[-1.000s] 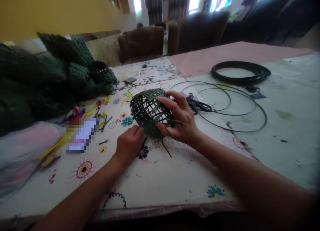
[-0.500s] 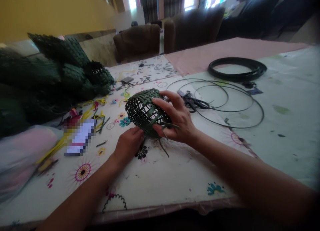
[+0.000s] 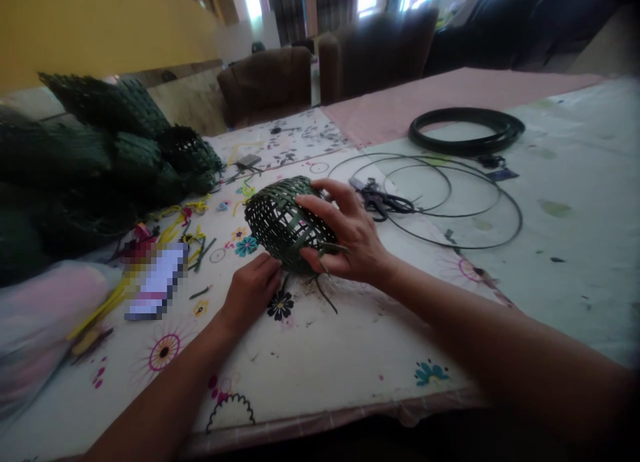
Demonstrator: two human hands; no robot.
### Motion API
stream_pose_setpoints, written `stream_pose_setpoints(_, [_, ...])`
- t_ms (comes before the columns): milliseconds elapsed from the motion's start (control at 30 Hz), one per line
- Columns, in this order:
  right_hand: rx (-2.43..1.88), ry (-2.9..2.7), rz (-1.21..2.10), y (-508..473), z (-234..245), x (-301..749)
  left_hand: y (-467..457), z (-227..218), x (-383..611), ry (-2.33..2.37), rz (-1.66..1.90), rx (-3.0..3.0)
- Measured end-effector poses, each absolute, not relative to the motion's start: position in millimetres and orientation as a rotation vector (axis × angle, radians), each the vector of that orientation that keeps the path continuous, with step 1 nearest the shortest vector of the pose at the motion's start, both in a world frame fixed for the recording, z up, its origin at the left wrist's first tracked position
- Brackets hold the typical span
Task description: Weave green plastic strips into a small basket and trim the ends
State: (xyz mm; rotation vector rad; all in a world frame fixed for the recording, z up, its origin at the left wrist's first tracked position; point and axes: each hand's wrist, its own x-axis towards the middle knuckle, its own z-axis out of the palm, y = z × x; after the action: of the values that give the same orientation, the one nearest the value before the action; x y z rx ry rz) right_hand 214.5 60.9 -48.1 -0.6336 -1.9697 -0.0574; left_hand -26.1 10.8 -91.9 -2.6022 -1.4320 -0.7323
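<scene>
A small dark green woven basket (image 3: 285, 212) lies tilted on its side on the flowered tablecloth, its open lattice facing me. Wrapped over its right side is my right hand (image 3: 350, 239), fingers on top and thumb at the lower front. Loose green strip ends (image 3: 327, 295) stick out below that thumb. My left hand (image 3: 255, 282) is closed against the basket's lower left edge, knuckles up. Its fingertips are hidden, so what they pinch cannot be made out.
Black-handled scissors (image 3: 383, 202) lie right of the basket, by loops of thin green strip (image 3: 520, 215). Behind is a thick dark coil (image 3: 465, 149). Green woven baskets (image 3: 140, 155) pile at left, near yellow strips (image 3: 107, 292), a blurred-out flat item (image 3: 160, 282) and a plastic bag (image 3: 55, 309).
The whole view has shifted slightly, moving things a little left in the picture. Both hands keep nearly the same place on the basket.
</scene>
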Motion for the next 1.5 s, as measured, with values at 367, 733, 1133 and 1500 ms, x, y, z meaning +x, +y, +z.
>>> stream_pose_setpoints(367, [-0.637, -1.935, -0.031, 63.9, -48.0, 217.1, 10.5, -90.6, -18.8, -1.322, -0.647, -2.51])
stream_pose_setpoints(733, [-0.673, -1.906, -0.015, 70.1, -49.5, 220.7, 16.0, -85.3, -18.1, -1.259, -0.572, -2.587])
stream_pose_setpoints(1133, [-0.731, -1.98, -0.028, 64.3, -47.1, 216.6, 13.4, -74.1, -14.3, -1.279, -0.314, -2.666])
stream_pose_setpoints(1500, [-0.768, -1.993, -0.019, 63.9, -45.5, 216.4, 30.6, -60.1, -10.0, -1.259, -0.006, -2.781])
